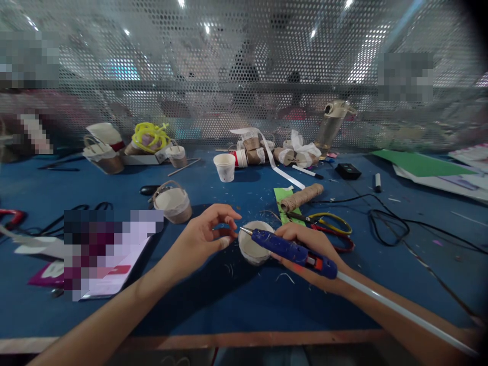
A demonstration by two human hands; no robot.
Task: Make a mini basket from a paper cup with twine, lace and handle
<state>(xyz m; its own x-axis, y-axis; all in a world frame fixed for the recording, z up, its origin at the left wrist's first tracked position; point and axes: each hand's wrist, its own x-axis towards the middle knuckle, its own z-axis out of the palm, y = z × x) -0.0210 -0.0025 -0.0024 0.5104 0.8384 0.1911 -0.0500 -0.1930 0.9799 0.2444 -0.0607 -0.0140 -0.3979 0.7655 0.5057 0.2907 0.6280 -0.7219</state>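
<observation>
In my right hand (312,244) is a blue glue gun (280,246), its metal nozzle pointing left and a long white glue stick (400,307) running out of its back. Beneath the nozzle stands a paper cup (256,249) with a whitish wrapped rim, partly hidden by the gun. My left hand (215,231) is just left of this cup, fingers curved and apart, with nothing seen in them. Farther left sits a small cup basket (173,203) with a twine handle.
Behind the hands are a white paper cup (224,168), a twine roll (303,198), yellow-and-red-handled scissors (331,223) and a white ribbon (282,173). A black cable (396,216) loops at right. A phone-like flat item (125,264) lies left. A perforated metal screen (213,66) closes the back.
</observation>
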